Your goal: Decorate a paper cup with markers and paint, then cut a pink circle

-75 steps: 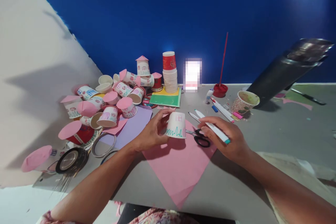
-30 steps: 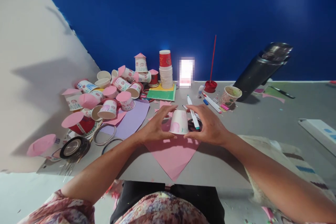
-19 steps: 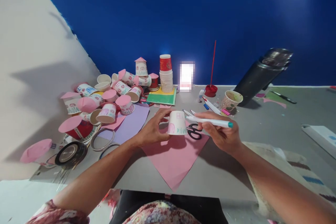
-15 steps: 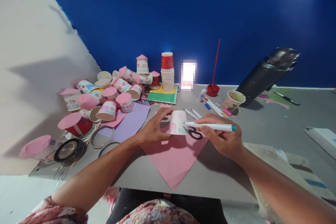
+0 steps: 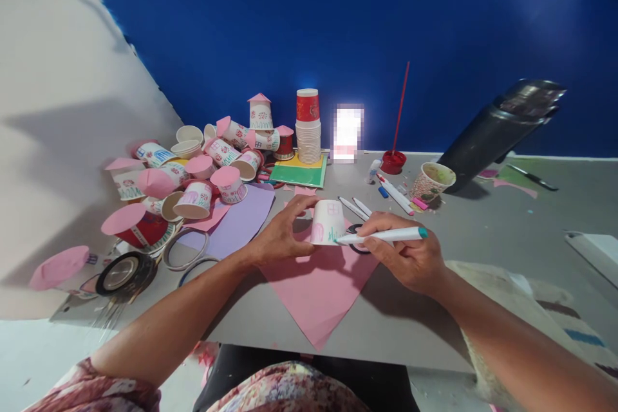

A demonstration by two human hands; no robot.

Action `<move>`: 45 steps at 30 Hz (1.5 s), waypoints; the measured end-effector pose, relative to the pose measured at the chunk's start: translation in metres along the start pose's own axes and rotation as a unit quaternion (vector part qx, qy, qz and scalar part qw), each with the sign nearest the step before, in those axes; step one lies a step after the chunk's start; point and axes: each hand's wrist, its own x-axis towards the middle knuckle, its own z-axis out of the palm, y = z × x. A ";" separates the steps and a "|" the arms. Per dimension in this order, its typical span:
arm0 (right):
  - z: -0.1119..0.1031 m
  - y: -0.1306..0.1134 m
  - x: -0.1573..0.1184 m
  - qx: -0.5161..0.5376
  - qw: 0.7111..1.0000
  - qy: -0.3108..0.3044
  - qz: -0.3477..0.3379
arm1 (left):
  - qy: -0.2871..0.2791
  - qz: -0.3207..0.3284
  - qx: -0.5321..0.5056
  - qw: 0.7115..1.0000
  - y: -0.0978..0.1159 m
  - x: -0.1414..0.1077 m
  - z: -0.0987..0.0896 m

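Note:
My left hand (image 5: 282, 232) grips a white paper cup (image 5: 329, 215), held upside down, between thumb and fingers at its left side. A pink window, a pink door shape and green grass strokes are drawn on the cup. In my right hand (image 5: 410, 257) is a white felt-tip pen (image 5: 391, 235) with a green end, its tip at the cup's lower edge by the green strokes. Beneath lies a pink paper sheet (image 5: 316, 296). Black-handled scissors (image 5: 357, 246) rest behind the pen, partly hidden by it and my right hand.
Decorated cups with pink paper tops (image 5: 193, 199) crowd the left side. A cup stack (image 5: 308, 135) stands on a green-and-yellow booklet (image 5: 299, 175). Rightward are loose markers (image 5: 396, 196), a used paper cup (image 5: 432, 181), a leaning black flask (image 5: 497, 132) and a cloth (image 5: 512, 302).
The pen tip has moved down to the cup's lower edge, and more green strokes show there. My left hand keeps its hold on the cup. The view has shifted slightly.

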 end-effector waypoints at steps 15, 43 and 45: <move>0.002 0.005 0.000 -0.037 0.999 0.016 -0.036 | -0.007 0.009 0.024 1.000 0.001 -0.001 0.001; 0.000 0.002 -0.002 -0.003 0.998 0.044 0.040 | -0.019 -0.026 -0.019 0.999 0.003 -0.001 0.000; -0.001 0.002 -0.003 0.002 0.999 0.040 0.036 | -0.017 -0.026 -0.021 0.999 0.002 -0.001 0.000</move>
